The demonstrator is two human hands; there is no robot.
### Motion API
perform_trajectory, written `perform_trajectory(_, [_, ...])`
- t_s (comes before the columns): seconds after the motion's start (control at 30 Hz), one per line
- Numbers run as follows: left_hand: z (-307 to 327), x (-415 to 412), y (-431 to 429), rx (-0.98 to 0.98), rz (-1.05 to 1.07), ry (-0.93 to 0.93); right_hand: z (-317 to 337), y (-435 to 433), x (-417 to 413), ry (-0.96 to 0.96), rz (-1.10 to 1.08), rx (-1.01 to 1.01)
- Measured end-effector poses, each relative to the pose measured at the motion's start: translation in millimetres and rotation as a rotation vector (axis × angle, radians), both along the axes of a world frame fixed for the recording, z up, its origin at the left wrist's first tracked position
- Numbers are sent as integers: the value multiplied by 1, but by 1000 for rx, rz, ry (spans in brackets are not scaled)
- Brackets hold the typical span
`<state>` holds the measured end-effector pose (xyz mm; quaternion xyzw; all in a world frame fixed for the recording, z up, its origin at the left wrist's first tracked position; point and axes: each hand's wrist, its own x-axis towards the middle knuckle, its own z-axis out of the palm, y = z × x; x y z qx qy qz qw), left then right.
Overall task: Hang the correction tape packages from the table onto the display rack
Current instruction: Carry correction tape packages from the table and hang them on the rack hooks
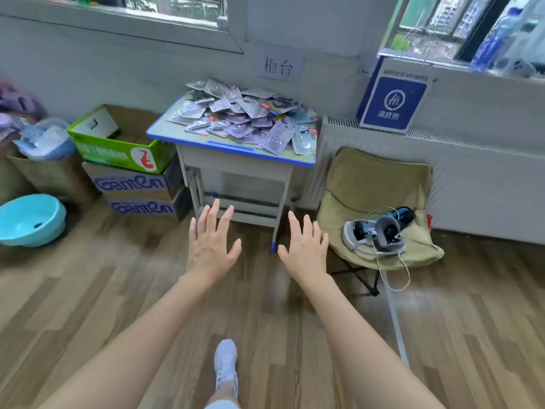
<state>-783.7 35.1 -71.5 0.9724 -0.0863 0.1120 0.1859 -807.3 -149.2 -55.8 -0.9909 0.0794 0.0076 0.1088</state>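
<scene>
Left hand (pixel 210 246), right hand (pixel 304 250); packages (pixel 244 116) jumbled.

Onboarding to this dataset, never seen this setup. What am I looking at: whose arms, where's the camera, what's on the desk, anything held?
No robot here: a person wears one wide-angle camera on the head, looking forward and down, so the two bare arms are theirs. The left hand and right hand are stretched out in front, fingers spread, holding nothing. Ahead stands a small blue-edged table against the wall, heaped with a loose pile of correction tape packages. To its right a folding chair carries a headset-like device with a cable; to its left are stacked cardboard boxes. No display rack shows in this view.
</scene>
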Motion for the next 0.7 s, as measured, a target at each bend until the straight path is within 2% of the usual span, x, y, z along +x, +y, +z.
perform_trajectory(0.33, [15, 222, 32, 10, -17, 41, 3, 15, 211, 4, -115, 60])
perform_trajectory(0.7, [-11, 390, -33, 9, -157, 126, -36, -46, 377, 24, -278, 81])
